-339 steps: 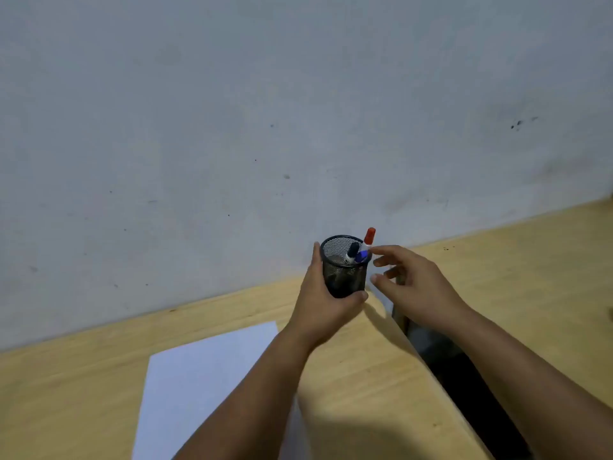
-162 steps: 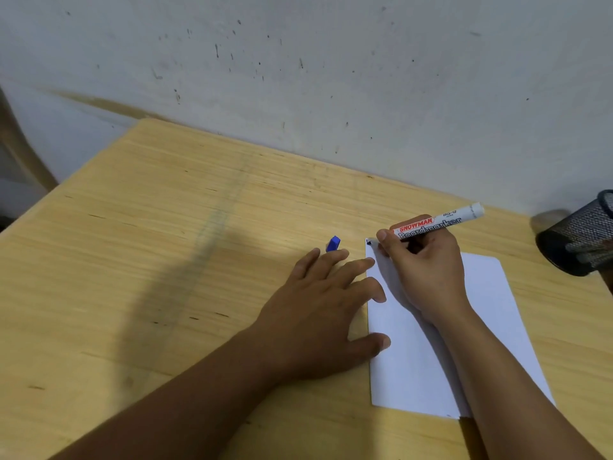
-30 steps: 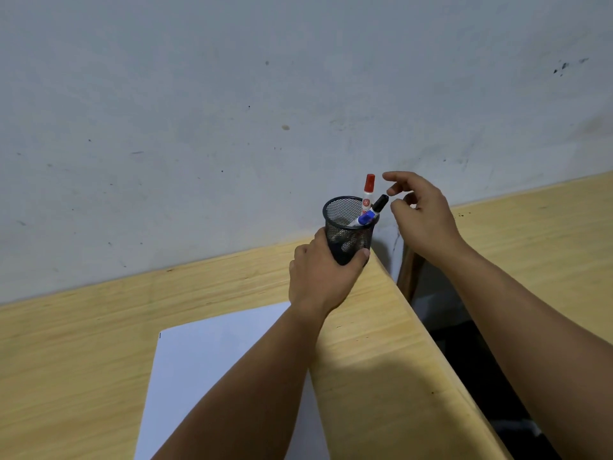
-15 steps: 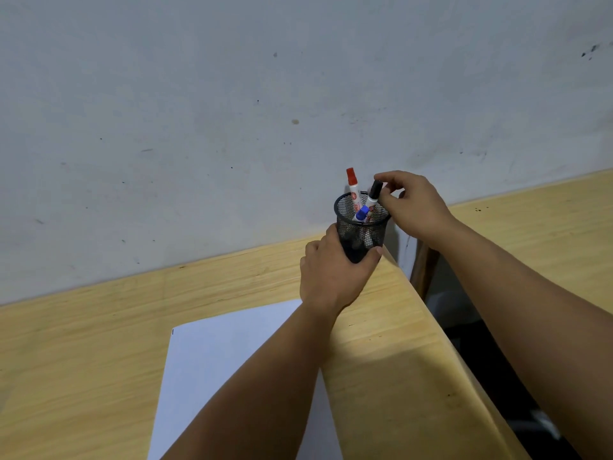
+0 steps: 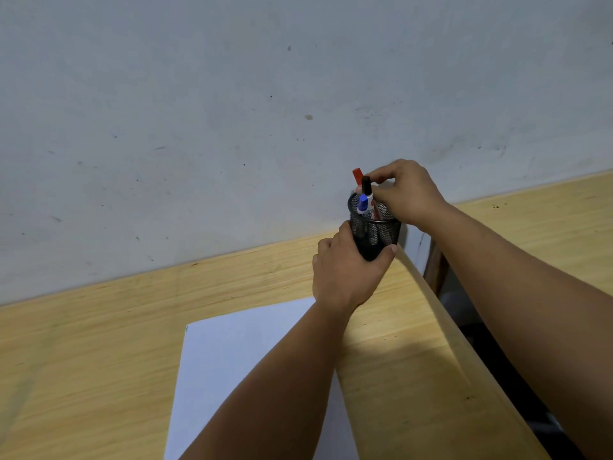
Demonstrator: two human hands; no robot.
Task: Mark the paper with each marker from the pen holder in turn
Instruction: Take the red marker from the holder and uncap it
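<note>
1. One pale grey, speckled plaster wall (image 5: 232,111), filling the upper half of the view.
2. Light wooden tabletop (image 5: 83,343) below it, ending at a right-hand edge near a dark gap; second wooden surface (image 5: 547,220) beyond the gap.
3. White rectangular sheet of paper (image 5: 232,360) flat on the tabletop, partly covered by the left forearm; tiny dark mark at its far left corner.
4. Left hand (image 5: 345,273) wrapped around the lower wall of the black wire-mesh cylindrical pen holder (image 5: 374,234), at the table's far right corner by the wall.
5. Right hand (image 5: 404,194) above the holder's rim, thumb and fingers pinched on the black-capped white marker (image 5: 366,190), its lower end inside the holder.
6. Red-capped marker (image 5: 358,175) upright just behind; blue-capped marker (image 5: 362,203) leaning low inside the rim.
</note>
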